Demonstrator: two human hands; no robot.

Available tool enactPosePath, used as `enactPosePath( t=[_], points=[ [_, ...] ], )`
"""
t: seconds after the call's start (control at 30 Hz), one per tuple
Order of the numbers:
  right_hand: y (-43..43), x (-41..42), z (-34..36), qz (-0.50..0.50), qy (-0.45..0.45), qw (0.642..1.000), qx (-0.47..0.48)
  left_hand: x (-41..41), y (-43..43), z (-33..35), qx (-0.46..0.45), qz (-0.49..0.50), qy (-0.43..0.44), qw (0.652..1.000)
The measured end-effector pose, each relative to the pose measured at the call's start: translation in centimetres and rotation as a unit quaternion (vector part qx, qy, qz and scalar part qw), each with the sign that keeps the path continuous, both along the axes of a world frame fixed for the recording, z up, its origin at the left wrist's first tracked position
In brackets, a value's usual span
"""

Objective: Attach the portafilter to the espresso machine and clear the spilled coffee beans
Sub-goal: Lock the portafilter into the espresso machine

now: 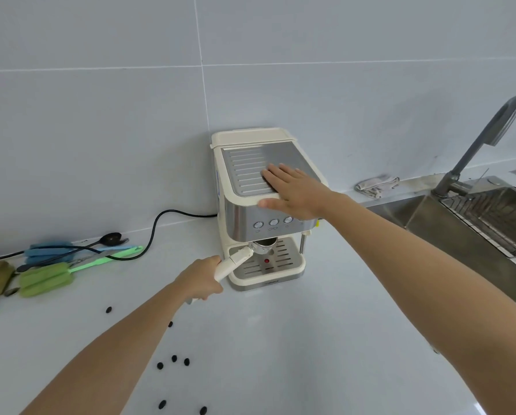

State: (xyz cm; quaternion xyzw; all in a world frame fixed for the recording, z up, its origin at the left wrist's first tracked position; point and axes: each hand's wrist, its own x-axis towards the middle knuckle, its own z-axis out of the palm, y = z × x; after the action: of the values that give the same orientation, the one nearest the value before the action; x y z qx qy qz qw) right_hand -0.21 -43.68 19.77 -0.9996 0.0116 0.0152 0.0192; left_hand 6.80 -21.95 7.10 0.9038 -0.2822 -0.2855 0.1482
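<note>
A cream and steel espresso machine [238,217] stands against the tiled wall. My right hand [295,187] lies flat on its ridged top plate, fingers spread, thumb over the front edge. My left hand [201,278] grips the cream handle of the portafilter [235,260], whose metal basket sits up under the machine's brew head, the handle angled out to the left. Several dark coffee beans [174,359] lie scattered on the white counter near my left forearm, with more at the bottom edge [162,404].
Green and blue bottle brushes [45,280] and a dark spoon [111,238] lie at the left, crossed by the machine's black cord [157,223]. A steel sink [448,223] with a grey tap [475,145] is at the right, a crumpled cloth [376,184] behind it.
</note>
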Motion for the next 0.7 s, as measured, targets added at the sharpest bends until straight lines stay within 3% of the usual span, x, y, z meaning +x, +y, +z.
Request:
enactPosePath(
  t=[0.7],
  points=[
    [-0.4,0.3,0.0,0.005,0.004,1.000,0.011,1.5,-2.3,1.4,-0.049,-0.045,0.056,0.996]
  ],
)
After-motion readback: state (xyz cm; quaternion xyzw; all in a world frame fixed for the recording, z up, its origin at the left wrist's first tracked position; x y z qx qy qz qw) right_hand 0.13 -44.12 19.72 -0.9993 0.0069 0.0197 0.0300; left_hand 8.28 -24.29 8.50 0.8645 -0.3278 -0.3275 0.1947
